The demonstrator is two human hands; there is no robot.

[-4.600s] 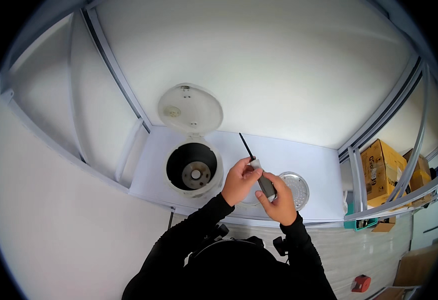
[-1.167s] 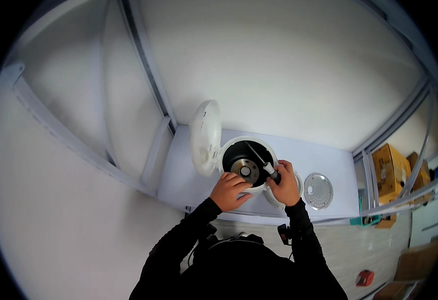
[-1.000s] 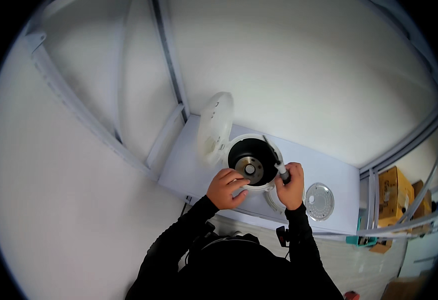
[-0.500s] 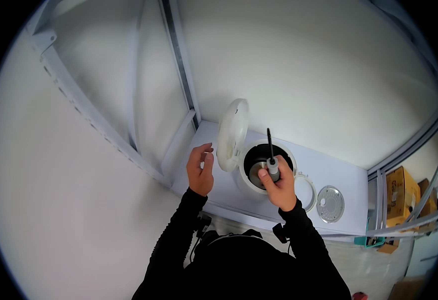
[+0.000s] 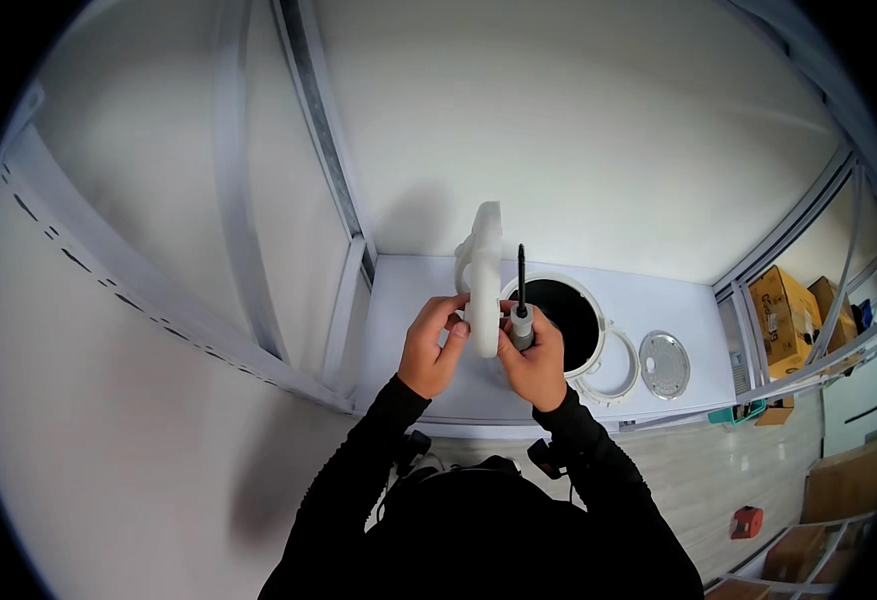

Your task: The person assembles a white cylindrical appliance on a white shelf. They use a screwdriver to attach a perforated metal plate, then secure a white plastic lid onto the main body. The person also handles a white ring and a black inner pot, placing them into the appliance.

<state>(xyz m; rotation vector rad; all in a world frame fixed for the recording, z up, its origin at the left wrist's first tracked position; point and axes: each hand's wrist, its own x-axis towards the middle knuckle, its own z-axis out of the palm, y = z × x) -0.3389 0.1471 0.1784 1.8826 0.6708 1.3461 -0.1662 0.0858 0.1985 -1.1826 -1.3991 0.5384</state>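
Note:
A thick, round white lid (image 5: 486,275) stands nearly edge-on in front of me, to the left of a white pot-shaped appliance with a black inside (image 5: 570,318), likely a rice cooker. My left hand (image 5: 432,350) grips the lid's lower end between thumb and fingers. In my right hand (image 5: 536,362) is a screwdriver (image 5: 522,325) with a grey handle, its dark shaft pointing up and away. The right fingertips are close by the lid's right side; whether they touch it I cannot tell. Whether lid and appliance are joined is hidden.
Right of the appliance lie a white ring (image 5: 634,375) and a perforated metal disc (image 5: 665,365) on the white table (image 5: 413,275). Metal frame posts (image 5: 343,310) and pale panels enclose the table. Cardboard boxes (image 5: 786,320), a teal basket (image 5: 736,413) and a red object (image 5: 746,522) are farther right.
My left hand has moved right and taken hold of the lid, which has turned edge-on. The right hand, with the screwdriver, has left the appliance's opening and come beside the lid. The view has shifted.

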